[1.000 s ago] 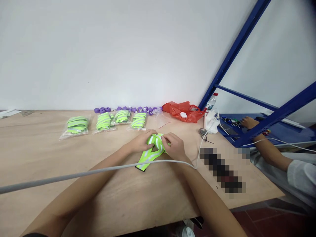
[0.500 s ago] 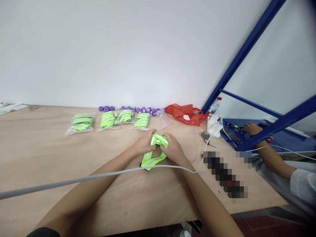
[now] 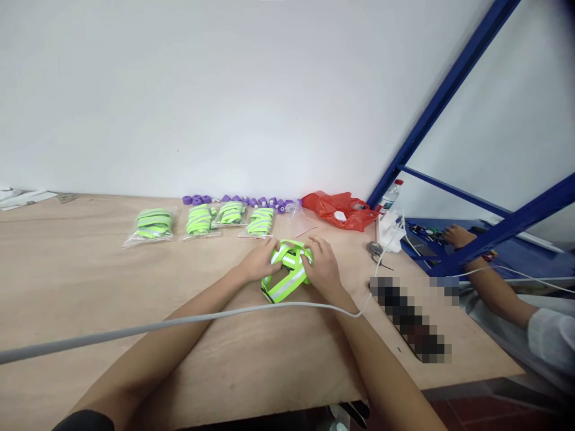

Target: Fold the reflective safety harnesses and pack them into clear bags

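In the head view, the person's left hand and right hand sit a little apart on the desk, both gripping one lime-green reflective strap between them. Thumbs press on the near side of its coils, fingers behind; its dark-edged end lies nearer the person than the hands. A white cable crosses in front, over the forearms.

Beyond the hands, mostly to their left, lie four clear plastic bags of coiled lime-green straps, which look finished. The strap in hand seems only partway there: it is bent into loose, open loops, not yet a flat bundle, and no bag encloses it. Small purple cylinders line the wall behind the bags; a red plastic bag lies beyond the right hand.
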Action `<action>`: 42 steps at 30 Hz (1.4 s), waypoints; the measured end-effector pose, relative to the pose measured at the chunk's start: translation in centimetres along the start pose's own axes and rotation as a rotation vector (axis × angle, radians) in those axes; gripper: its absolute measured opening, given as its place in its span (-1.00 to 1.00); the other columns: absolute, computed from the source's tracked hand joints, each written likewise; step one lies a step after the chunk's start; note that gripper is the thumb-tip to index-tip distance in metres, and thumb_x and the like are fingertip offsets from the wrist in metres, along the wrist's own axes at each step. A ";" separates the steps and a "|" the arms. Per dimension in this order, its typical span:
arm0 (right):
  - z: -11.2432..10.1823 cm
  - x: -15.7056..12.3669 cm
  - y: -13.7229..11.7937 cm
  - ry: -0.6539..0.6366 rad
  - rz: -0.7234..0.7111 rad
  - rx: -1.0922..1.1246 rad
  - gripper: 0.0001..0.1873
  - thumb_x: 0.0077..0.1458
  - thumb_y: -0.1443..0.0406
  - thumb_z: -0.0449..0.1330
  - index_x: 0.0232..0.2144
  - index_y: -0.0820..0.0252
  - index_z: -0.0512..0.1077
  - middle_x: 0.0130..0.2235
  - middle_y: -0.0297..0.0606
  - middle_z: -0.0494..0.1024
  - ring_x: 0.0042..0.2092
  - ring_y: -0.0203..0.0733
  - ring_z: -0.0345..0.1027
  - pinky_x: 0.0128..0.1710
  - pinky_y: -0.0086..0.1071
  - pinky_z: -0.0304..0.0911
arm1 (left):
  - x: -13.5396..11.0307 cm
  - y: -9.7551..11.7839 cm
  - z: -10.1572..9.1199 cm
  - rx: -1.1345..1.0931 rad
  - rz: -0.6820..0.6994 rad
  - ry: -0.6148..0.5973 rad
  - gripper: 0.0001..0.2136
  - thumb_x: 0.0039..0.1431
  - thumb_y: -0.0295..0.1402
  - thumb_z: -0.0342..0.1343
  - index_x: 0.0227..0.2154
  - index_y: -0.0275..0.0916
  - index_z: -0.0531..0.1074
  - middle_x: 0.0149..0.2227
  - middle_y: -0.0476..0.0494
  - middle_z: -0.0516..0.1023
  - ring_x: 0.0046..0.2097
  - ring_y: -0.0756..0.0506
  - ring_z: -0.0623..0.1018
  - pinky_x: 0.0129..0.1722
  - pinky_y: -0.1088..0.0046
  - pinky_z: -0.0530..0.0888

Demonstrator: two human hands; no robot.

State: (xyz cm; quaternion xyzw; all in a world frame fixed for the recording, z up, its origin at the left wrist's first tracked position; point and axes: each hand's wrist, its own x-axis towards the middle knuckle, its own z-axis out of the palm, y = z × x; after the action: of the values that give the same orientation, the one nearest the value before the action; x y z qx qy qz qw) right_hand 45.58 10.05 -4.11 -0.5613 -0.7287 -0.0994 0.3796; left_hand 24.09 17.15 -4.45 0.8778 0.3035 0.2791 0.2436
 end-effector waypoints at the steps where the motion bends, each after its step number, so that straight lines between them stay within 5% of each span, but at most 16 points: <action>1: 0.0 0.0 -0.3 -0.003 -0.077 -0.044 -0.79 0.18 0.42 0.10 -0.20 0.15 0.50 0.07 0.00 0.51 0.14 0.04 0.33 0.13 -0.06 0.29 | 0.0 0.1 0.0 0.027 0.006 -0.009 -0.80 0.10 -0.37 0.12 -0.22 -0.17 0.26 -0.15 -0.14 0.40 -0.14 -0.20 0.46 -0.11 0.22 0.44; 5: 0.2 -0.1 -1.4 -0.102 -0.280 -0.087 -0.68 0.19 0.51 0.07 -0.36 0.08 0.54 0.17 -0.19 0.49 0.23 -0.02 0.25 0.20 -0.08 0.21 | 0.0 0.5 0.4 0.113 0.019 -0.040 -0.83 0.12 -0.45 0.05 -0.20 -0.19 0.35 0.00 -0.25 0.39 -0.08 -0.22 0.48 -0.09 0.20 0.46; 8: 0.4 -0.2 -1.7 -0.172 -0.164 -0.100 -0.72 0.22 0.38 0.15 -0.07 0.09 0.55 0.23 -0.09 0.44 0.24 0.04 0.25 0.21 -0.03 0.21 | 0.1 0.4 0.8 0.156 0.022 -0.063 -0.68 0.18 -0.52 -0.05 -0.03 -0.18 0.40 0.23 -0.30 0.28 0.02 -0.22 0.50 -0.02 0.20 0.48; 10: 0.4 -0.2 -1.7 -0.225 -0.049 -0.115 -0.56 0.20 0.23 0.23 0.13 0.11 0.44 0.25 -0.03 0.40 0.25 0.11 0.24 0.21 0.02 0.22 | 0.1 0.2 0.8 0.185 0.019 -0.079 -0.63 0.21 -0.50 -0.03 0.05 -0.16 0.41 0.30 -0.31 0.21 0.09 -0.26 0.49 0.04 0.17 0.47; 15: 0.4 -0.1 -2.1 -0.386 0.119 -0.123 -0.45 0.12 0.18 0.28 0.17 0.08 0.38 0.34 -0.05 0.29 0.30 0.19 0.16 0.18 0.05 0.25 | 0.2 0.6 0.6 0.254 0.033 -0.134 -0.48 0.14 -0.41 0.13 0.19 -0.08 0.37 0.37 -0.29 0.15 0.17 -0.39 0.47 0.12 0.03 0.43; 23: 0.6 0.3 -1.5 -0.432 0.175 -0.003 -0.39 0.03 0.32 0.22 0.17 0.17 0.33 0.31 -0.03 0.28 0.28 0.11 0.19 0.23 -0.02 0.18 | 1.3 0.9 0.3 0.245 0.073 -0.181 -0.41 -0.01 -0.28 0.29 0.15 -0.07 0.39 0.32 -0.27 0.24 0.25 -0.42 0.38 0.21 -0.02 0.34; 30: 0.7 0.1 -1.6 -0.442 0.181 -0.029 -0.35 0.03 0.29 0.26 0.20 0.16 0.32 0.31 0.00 0.26 0.25 0.14 0.21 0.18 -0.02 0.21 | 2.2 1.1 0.6 0.207 0.069 -0.218 -0.37 -0.10 -0.37 0.32 0.12 -0.15 0.35 0.18 -0.27 0.36 0.11 -0.32 0.50 0.08 0.19 0.47; 42: 0.2 0.5 -3.1 -0.449 0.118 -0.134 -0.34 -0.02 0.31 0.34 0.16 0.12 0.36 0.20 -0.03 0.40 0.13 0.13 0.34 0.05 -0.06 0.34 | 0.9 1.5 0.1 0.279 -0.006 -0.216 -0.40 -0.09 -0.32 0.33 0.07 -0.27 0.34 0.08 -0.35 0.39 0.02 -0.34 0.53 0.01 0.15 0.49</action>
State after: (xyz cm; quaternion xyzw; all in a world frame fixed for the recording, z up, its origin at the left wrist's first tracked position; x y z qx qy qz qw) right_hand 42.65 9.47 -3.06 -0.6348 -0.7526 0.0021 0.1748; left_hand 25.37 16.65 -3.33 0.9270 0.3142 0.1379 0.1517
